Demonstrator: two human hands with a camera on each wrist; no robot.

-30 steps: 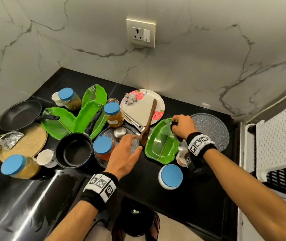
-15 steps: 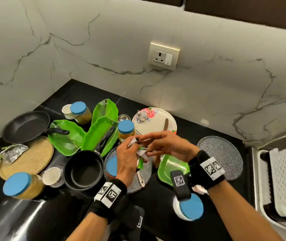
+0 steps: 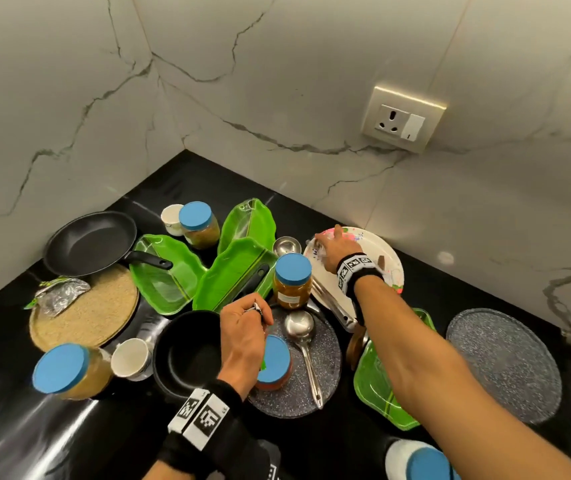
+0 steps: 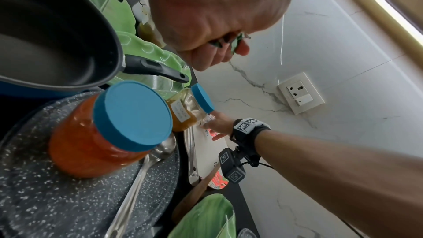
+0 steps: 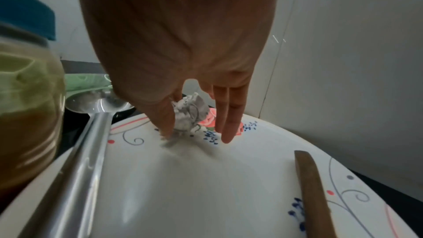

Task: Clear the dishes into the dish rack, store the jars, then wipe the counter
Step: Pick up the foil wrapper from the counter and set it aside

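My left hand (image 3: 246, 327) hovers over the red jar (image 3: 273, 365) on a grey speckled plate (image 3: 325, 358), fingers curled round a small green and silver wrapper (image 4: 238, 40). My right hand (image 3: 327, 247) reaches onto the far side of the floral plate (image 3: 381, 251). In the right wrist view its thumb and fingers (image 5: 226, 133) stand either side of a crumpled foil ball (image 5: 190, 113) and pinch it. Metal tongs (image 5: 75, 178) and a wooden spatula (image 5: 313, 196) lie on the same plate. An orange jar (image 3: 292, 282) stands just left of it.
The black counter is crowded: green leaf plates (image 3: 235, 278), a frying pan (image 3: 90, 244), a saucepan (image 3: 187, 351), a ladle (image 3: 299, 327), cups (image 3: 131, 358), more blue-lidded jars (image 3: 65, 370) and a woven mat (image 3: 83, 317) with foil. A second grey plate (image 3: 502, 362) lies right.
The hands were together over the middle with the wrapper. The right hand has since stretched out to the floral plate, and the left hand has dropped over the red jar, keeping the wrapper.
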